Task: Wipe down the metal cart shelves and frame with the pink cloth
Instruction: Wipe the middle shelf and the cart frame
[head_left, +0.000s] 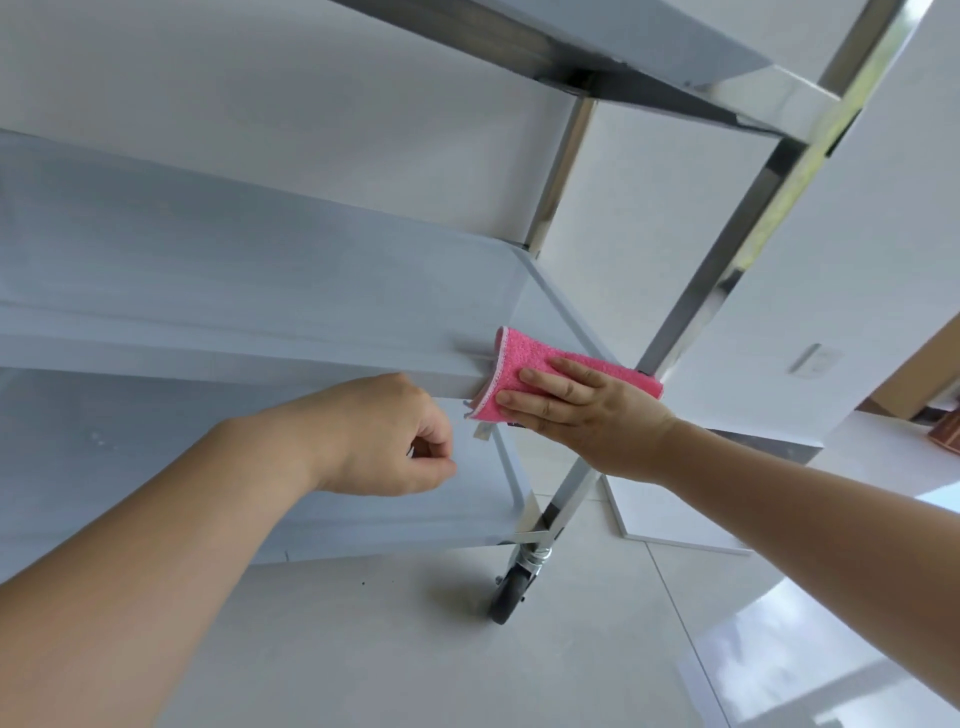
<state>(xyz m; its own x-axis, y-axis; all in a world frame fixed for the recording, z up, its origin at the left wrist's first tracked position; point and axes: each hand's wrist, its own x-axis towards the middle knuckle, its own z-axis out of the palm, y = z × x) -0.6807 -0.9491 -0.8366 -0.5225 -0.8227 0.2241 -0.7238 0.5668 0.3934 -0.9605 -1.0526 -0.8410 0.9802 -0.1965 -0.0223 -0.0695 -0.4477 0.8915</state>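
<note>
The right hand (587, 410) lies flat with its fingers (550, 387) stretched out and close together, pressing the pink cloth (524, 371) against the front corner of the middle shelf (260, 312). The cloth sits directly under the fingertips and extends beyond them, folded over the shelf's edge so that one part lies on top and one part hangs down the front lip. Behind the knuckles, the cloth's far end reaches the shiny upright post (727, 270) of the cart frame. Just beside the cloth, below the shelf lip, the left hand (384, 436) is curled loosely, thumb and forefinger nearly meeting; it seems to hold nothing, though the pinch is partly hidden. Below both hands are the bottom shelf (156, 457), a caster wheel (509, 592) and the tiled floor (415, 649).
</note>
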